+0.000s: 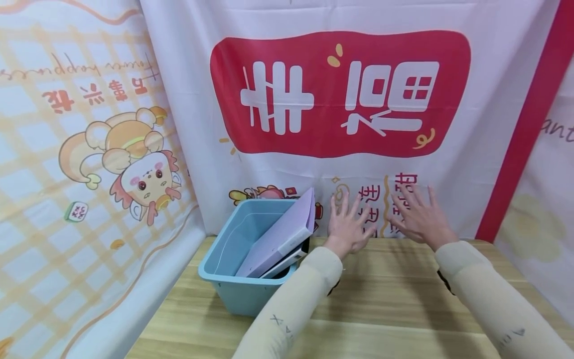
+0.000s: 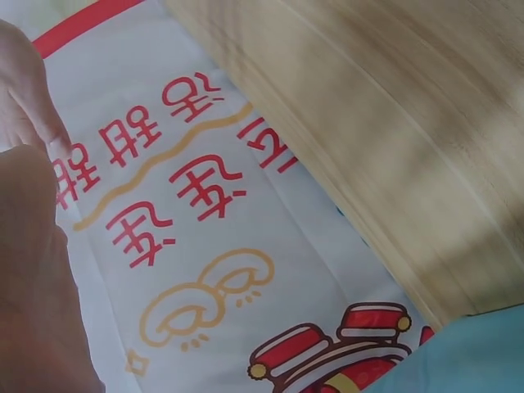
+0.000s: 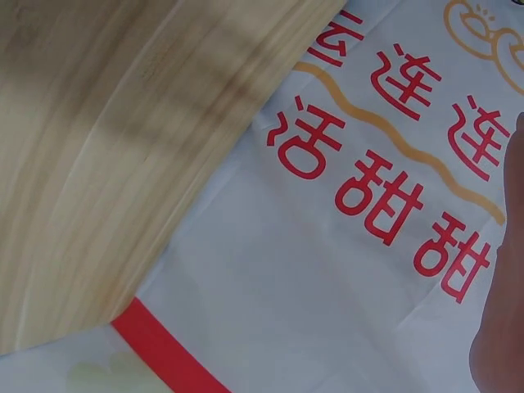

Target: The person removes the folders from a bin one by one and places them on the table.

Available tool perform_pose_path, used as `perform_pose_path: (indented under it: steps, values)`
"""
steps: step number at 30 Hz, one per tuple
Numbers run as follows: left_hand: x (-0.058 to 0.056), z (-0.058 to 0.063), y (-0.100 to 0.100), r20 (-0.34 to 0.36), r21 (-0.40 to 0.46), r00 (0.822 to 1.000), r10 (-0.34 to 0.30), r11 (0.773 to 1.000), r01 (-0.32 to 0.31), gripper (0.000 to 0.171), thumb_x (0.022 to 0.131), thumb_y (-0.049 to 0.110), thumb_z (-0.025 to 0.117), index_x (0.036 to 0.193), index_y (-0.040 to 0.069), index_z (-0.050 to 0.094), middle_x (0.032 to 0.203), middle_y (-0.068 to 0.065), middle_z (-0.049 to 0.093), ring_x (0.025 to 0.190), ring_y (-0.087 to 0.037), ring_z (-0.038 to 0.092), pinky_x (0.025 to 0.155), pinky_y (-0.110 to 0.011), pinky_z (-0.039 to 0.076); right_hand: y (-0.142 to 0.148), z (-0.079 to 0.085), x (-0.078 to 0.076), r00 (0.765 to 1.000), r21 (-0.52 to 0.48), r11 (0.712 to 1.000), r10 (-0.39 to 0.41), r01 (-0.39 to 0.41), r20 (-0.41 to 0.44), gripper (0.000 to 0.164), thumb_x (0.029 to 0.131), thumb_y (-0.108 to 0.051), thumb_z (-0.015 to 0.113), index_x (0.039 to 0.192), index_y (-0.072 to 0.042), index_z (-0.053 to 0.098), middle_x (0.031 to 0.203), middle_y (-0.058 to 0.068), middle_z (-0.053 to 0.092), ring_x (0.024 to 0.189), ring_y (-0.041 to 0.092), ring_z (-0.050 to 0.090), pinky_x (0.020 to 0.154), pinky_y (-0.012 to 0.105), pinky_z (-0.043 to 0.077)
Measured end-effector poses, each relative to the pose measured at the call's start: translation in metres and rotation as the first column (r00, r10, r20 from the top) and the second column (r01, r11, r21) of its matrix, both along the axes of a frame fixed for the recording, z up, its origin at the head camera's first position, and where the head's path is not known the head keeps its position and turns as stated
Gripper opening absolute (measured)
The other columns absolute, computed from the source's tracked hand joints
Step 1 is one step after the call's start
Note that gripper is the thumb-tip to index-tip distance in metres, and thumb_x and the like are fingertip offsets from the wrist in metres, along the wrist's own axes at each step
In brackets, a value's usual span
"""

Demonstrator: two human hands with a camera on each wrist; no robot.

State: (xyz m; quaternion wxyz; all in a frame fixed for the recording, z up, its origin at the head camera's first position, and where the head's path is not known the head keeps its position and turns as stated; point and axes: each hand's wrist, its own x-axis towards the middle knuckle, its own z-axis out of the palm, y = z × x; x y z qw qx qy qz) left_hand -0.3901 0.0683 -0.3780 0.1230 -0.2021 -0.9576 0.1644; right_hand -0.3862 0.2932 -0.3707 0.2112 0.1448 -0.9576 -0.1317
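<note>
Both hands are raised over the far part of the wooden table, fingers spread and holding nothing. The left hand is just right of a blue plastic bin, apart from it. Further right is the right hand, its fingers toward the printed cloth. Inside the bin, a lilac ring binder leans up past the rim. A white and black binder or box lies beneath it, mostly hidden. In the left wrist view part of the left hand shows at the left; the right wrist view has a sliver of the right hand.
A wooden table spans the front. Behind it hangs a white cloth with a red panel and printed characters. Another printed cloth hangs along the left, and a pale one along the right.
</note>
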Motion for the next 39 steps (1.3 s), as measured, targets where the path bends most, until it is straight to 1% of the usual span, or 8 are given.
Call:
perform_pose_path:
  steps: [3, 9, 13, 16, 23, 27, 32, 39]
  values:
    - [0.004, 0.000, -0.001, 0.010, 0.000, 1.000, -0.003, 1.000, 0.003, 0.069, 0.099, 0.071, -0.004, 0.162, 0.043, -0.003, 0.170, 0.004, -0.019, 0.154, -0.035, -0.022, 0.119, -0.064, -0.007, 0.002, -0.001, 0.001, 1.000, -0.032, 0.999, 0.004, -0.004, 0.012, 0.078, 0.096, -0.059, 0.055, 0.155, -0.008, 0.042, 0.161, 0.027, 0.029, 0.148, 0.050, 0.021, 0.114, 0.075, 0.006]
    - [0.011, 0.000, -0.002, 0.020, 0.009, 1.000, -0.021, 1.000, 0.021, 0.068, 0.100, 0.071, 0.003, 0.162, 0.043, -0.002, 0.170, 0.003, -0.016, 0.154, -0.034, -0.020, 0.118, -0.064, -0.012, 0.006, 0.000, 0.004, 1.000, -0.075, 0.997, 0.016, -0.015, 0.024, 0.076, 0.096, -0.054, 0.058, 0.154, -0.007, 0.042, 0.161, 0.029, 0.028, 0.147, 0.051, 0.021, 0.114, 0.075, 0.004]
    - [0.015, -0.001, -0.003, -0.001, 0.005, 0.999, -0.042, 0.999, 0.042, 0.069, 0.100, 0.072, 0.002, 0.162, 0.044, 0.002, 0.172, 0.004, -0.010, 0.156, -0.034, -0.014, 0.120, -0.063, -0.004, 0.006, -0.001, 0.006, 0.999, -0.097, 0.995, 0.024, -0.021, 0.035, 0.078, 0.097, -0.057, 0.055, 0.155, -0.008, 0.041, 0.162, 0.028, 0.027, 0.149, 0.051, 0.019, 0.114, 0.075, 0.003]
    - [0.018, 0.000, -0.004, -0.006, 0.002, 0.998, -0.060, 0.998, 0.060, 0.070, 0.099, 0.071, -0.001, 0.163, 0.043, 0.004, 0.172, 0.004, -0.007, 0.157, -0.034, -0.012, 0.121, -0.063, 0.002, 0.008, -0.002, 0.007, 0.998, -0.120, 0.993, 0.028, -0.021, 0.051, 0.080, 0.098, -0.061, 0.049, 0.157, -0.008, 0.038, 0.163, 0.027, 0.025, 0.150, 0.051, 0.016, 0.114, 0.075, 0.001]
    - [0.024, 0.002, -0.008, -0.007, 0.022, 0.997, -0.077, 0.997, 0.077, 0.070, 0.098, 0.070, -0.005, 0.163, 0.043, 0.001, 0.172, 0.005, -0.008, 0.158, -0.033, -0.007, 0.121, -0.063, 0.002, 0.009, 0.002, 0.010, 0.995, -0.171, 0.985, 0.034, -0.017, 0.096, 0.082, 0.100, -0.063, 0.046, 0.158, -0.007, 0.033, 0.164, 0.028, 0.021, 0.151, 0.052, 0.011, 0.114, 0.073, -0.005]
    - [0.027, 0.004, -0.011, -0.002, 0.046, 0.996, -0.085, 0.995, 0.085, 0.070, 0.098, 0.070, -0.004, 0.163, 0.043, 0.001, 0.171, 0.005, -0.011, 0.157, -0.033, -0.009, 0.121, -0.063, -0.003, 0.008, 0.006, 0.013, 0.993, -0.178, 0.984, 0.029, -0.007, 0.117, 0.082, 0.100, -0.062, 0.045, 0.159, -0.007, 0.030, 0.164, 0.028, 0.020, 0.151, 0.051, 0.010, 0.115, 0.073, -0.006]
    - [0.034, 0.006, -0.012, 0.007, 0.052, 0.996, -0.092, 0.994, 0.092, 0.070, 0.098, 0.071, -0.006, 0.162, 0.042, -0.005, 0.170, 0.005, -0.014, 0.157, -0.033, -0.012, 0.120, -0.062, -0.007, 0.012, 0.007, 0.013, 0.992, -0.206, 0.978, 0.042, -0.016, 0.122, 0.086, 0.098, -0.067, 0.044, 0.159, -0.008, 0.031, 0.164, 0.027, 0.019, 0.152, 0.050, 0.008, 0.114, 0.072, -0.009]
    - [0.040, 0.008, -0.015, 0.051, 0.049, 0.994, -0.098, 0.994, 0.096, 0.068, 0.099, 0.070, -0.001, 0.161, 0.042, -0.009, 0.169, 0.005, -0.018, 0.154, -0.033, -0.021, 0.118, -0.062, -0.013, 0.012, 0.007, 0.015, 0.992, -0.205, 0.978, 0.044, -0.019, 0.118, 0.087, 0.097, -0.066, 0.049, 0.159, -0.008, 0.031, 0.164, 0.027, 0.021, 0.151, 0.051, 0.009, 0.114, 0.072, -0.009]
